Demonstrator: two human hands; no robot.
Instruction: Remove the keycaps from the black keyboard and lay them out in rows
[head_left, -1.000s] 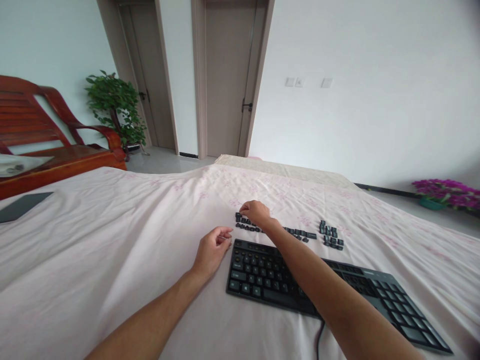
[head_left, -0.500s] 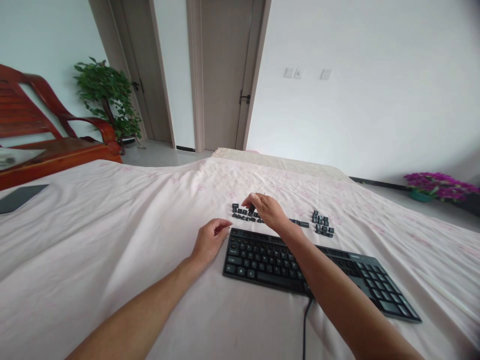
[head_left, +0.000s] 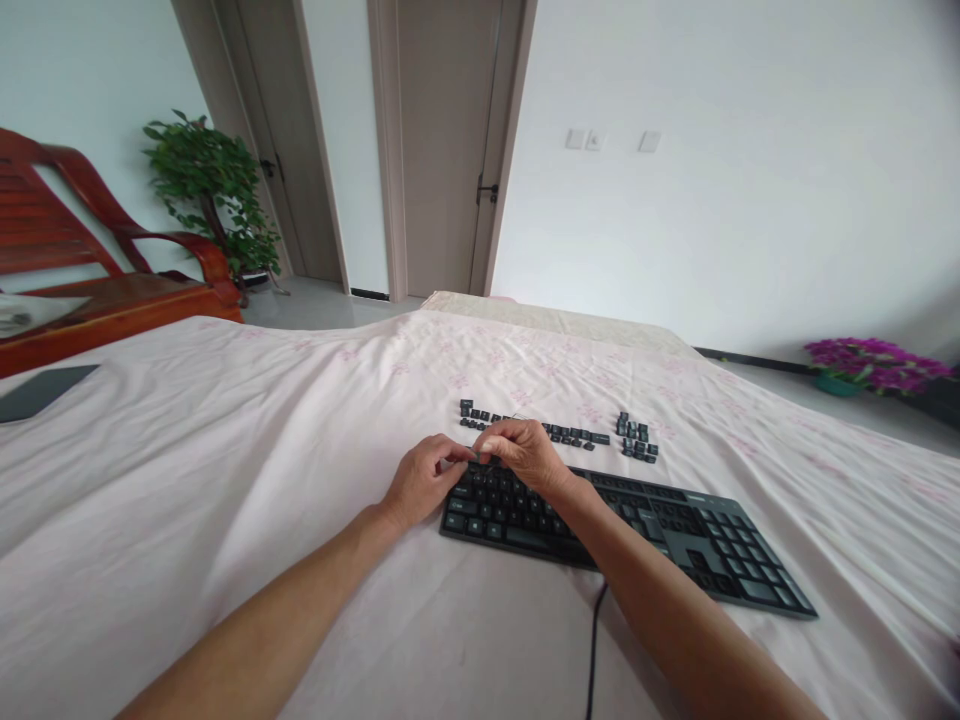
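Observation:
A black keyboard (head_left: pixel 525 538) lies at a slant on the pale cloth, its cable running toward me. Some key positions along its upper part show no caps. Over its upper left corner, my left hand (head_left: pixel 426 482) has thumb and fingers pinched together. My right hand (head_left: pixel 525 455) is closed right beside it, fingertips meeting those of the left. Something small and dark shows between the fingertips, too small to name. A thin wire-like piece sticks up behind the right hand. Behind the keyboard, loose black keycaps (head_left: pixel 576 434) lie in rows, partly hidden by the right hand.
More keycaps (head_left: pixel 637 440) sit in a small group to the right. A dark flat object (head_left: pixel 45 392) rests at the cloth's left edge. Beyond the patterned cloth (head_left: pixel 300 420) stand a wooden bench (head_left: pixel 150 295), a leafy plant (head_left: pixel 210 180) and purple flowers (head_left: pixel 870 362).
My right hand has come back from the keycap rows, down and slightly left, to meet the left hand at the keyboard's upper left corner. The left hand has shifted slightly right.

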